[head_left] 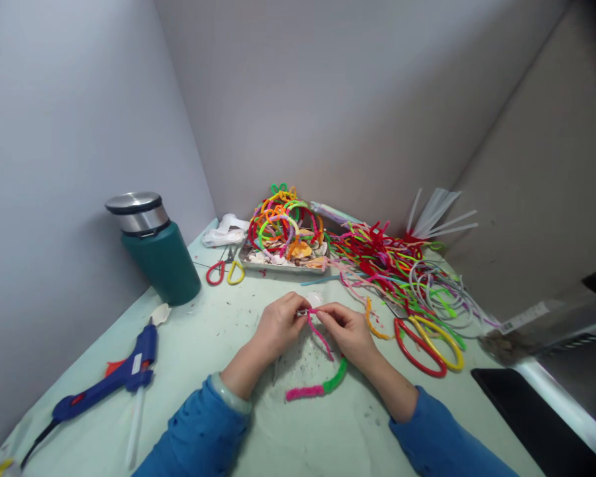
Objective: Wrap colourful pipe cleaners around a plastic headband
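If the right hand [351, 333], pinching a pink stem [320, 338], pulls hard, the pale piece [302, 312] gripped by the left hand [279, 324] may slip.

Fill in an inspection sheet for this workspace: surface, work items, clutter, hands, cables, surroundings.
Surface: pale green tabletop, dotted with dark specks.
Work items: thin pink strand, held; pink-and-green fuzzy piece, lying on the tabletop.
Clutter: glue gun and teal bottle at left; smaller scissors beside the heaped metal tray; larger scissors at right, near tangled fuzzy stems.
Hands: left hand pinches something too small to identify; right hand pinches the pink strand.
Cables: black cord from the glue gun, running toward the bottom left.
Surroundings: grey walls behind and on both sides.
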`<state>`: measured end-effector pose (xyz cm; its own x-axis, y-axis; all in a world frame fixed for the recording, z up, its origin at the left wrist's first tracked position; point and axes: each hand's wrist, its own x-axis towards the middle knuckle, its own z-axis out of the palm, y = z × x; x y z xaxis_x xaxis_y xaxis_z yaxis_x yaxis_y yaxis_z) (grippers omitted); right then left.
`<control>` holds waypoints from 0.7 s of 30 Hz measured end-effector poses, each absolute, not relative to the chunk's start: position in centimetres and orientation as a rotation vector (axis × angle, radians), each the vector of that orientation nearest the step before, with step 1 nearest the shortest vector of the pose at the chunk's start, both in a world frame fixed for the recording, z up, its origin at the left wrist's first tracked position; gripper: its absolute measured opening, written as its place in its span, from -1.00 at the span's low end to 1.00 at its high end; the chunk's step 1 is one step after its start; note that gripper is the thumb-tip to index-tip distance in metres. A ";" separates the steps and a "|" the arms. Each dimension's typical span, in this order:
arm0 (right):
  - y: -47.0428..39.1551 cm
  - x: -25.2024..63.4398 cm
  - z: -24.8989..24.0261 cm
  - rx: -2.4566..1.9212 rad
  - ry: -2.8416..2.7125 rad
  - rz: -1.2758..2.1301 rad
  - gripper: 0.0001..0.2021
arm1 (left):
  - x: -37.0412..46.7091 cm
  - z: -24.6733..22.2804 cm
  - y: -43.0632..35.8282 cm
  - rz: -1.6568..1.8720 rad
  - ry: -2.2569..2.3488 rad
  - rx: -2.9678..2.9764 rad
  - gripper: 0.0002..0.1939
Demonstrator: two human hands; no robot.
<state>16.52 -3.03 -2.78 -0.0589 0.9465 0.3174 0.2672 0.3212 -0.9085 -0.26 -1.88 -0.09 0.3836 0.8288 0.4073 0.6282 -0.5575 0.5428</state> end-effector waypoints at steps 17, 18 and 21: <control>-3.0 16.6 -3.0 -1.133 -1.600 0.805 -0.75 | 0.1 0.5 -1.7 0.969 1.272 1.792 -0.82; -3.0 16.7 -3.1 -1.141 -1.604 0.798 -0.76 | 0.2 0.5 -1.7 0.946 1.263 1.722 -0.80; -3.0 16.7 -3.0 -1.146 -1.607 0.792 -0.78 | 0.2 0.7 -1.7 0.876 1.237 1.578 -0.73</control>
<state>16.68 -2.98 -3.03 -0.0840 0.9383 0.3354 0.3061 0.3446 -0.8874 0.23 -1.66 0.69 0.2422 0.9702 -0.0049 0.3170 -0.0744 0.9455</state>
